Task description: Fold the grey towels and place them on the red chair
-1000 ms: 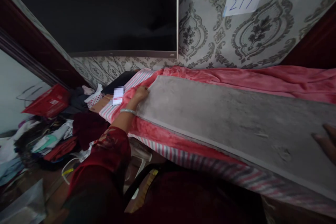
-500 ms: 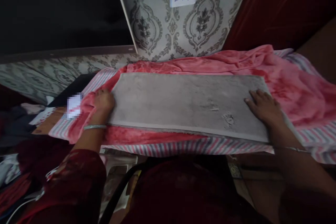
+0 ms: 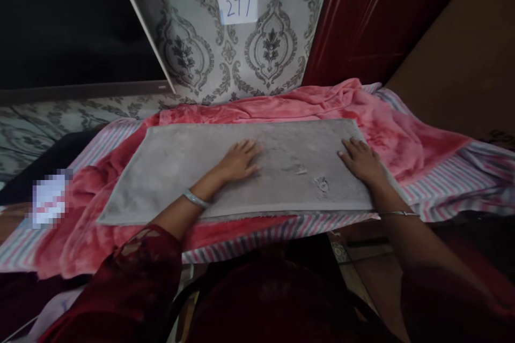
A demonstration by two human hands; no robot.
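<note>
A grey towel (image 3: 181, 166) lies folded lengthwise into a long flat strip, with a small embroidered mark near its right part. My left hand (image 3: 240, 162) rests palm down near the towel's middle, its fingers stretched and slightly blurred. Flat on the towel's right end is my right hand (image 3: 363, 162), fingers spread. Neither hand grips anything. Under the towel spreads a rumpled pink-red plush blanket (image 3: 402, 139), and beneath that a striped cloth (image 3: 446, 177).
A dark television screen (image 3: 72, 27) stands at the back left. Behind the blanket is patterned wallpaper with a paper label (image 3: 238, 7) reading 277. A dark red wooden panel (image 3: 362, 16) rises at the back right. A blurred-out white item (image 3: 50, 199) lies at the left.
My left hand has moved from the towel's left end rightward to its middle. My right hand stays at the right end. The camera view has shifted to the right.
</note>
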